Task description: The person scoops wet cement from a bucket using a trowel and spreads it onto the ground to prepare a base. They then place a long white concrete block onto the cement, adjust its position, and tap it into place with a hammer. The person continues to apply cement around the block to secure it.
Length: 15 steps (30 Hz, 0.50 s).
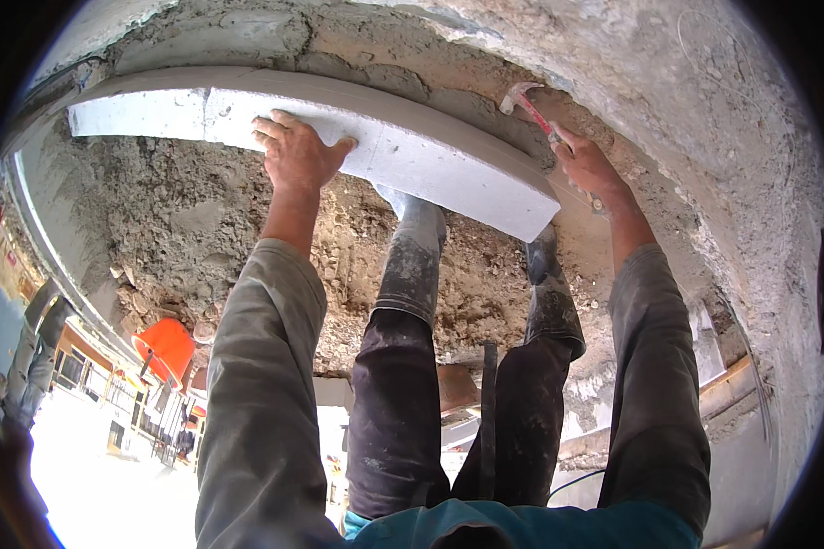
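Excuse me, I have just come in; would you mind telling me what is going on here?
A person stands on rough brown ground before a row of white rectangular blocks. Their left hand rests spread on the blocks, while the right hand grips a red-handled metal claw hammer near the row's right end.

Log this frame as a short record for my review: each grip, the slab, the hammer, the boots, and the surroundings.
Left grip: open, fingers spread on the pale slab
Right grip: closed around the hammer
Slab: long, seam toward its left end
Hammer: red handle, head beyond the hand
Boots: dusty, partly hidden by slab
Surroundings: rubble, rough wall at right
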Each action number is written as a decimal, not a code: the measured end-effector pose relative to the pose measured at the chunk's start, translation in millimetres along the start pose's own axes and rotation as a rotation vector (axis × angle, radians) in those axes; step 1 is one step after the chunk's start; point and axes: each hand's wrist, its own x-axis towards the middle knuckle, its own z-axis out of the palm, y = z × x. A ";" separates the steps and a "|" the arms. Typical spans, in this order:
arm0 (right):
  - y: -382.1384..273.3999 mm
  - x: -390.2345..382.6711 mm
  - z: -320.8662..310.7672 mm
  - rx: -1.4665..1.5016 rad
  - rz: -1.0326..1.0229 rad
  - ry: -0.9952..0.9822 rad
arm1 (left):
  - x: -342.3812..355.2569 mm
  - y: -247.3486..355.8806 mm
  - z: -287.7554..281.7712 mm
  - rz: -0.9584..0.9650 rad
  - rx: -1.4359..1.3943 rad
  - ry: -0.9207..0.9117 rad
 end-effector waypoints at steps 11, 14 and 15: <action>-191.8 109.4 53.4 -0.123 -0.563 0.134 | -8.5 -3.0 -12.7 0.007 -0.120 0.059; -243.4 117.4 73.5 -0.072 -0.498 0.105 | -8.2 -3.6 -9.7 0.008 -0.141 0.062; -261.2 109.6 71.9 -0.035 -0.425 -0.019 | -9.0 -6.6 -8.4 -0.007 -0.146 0.049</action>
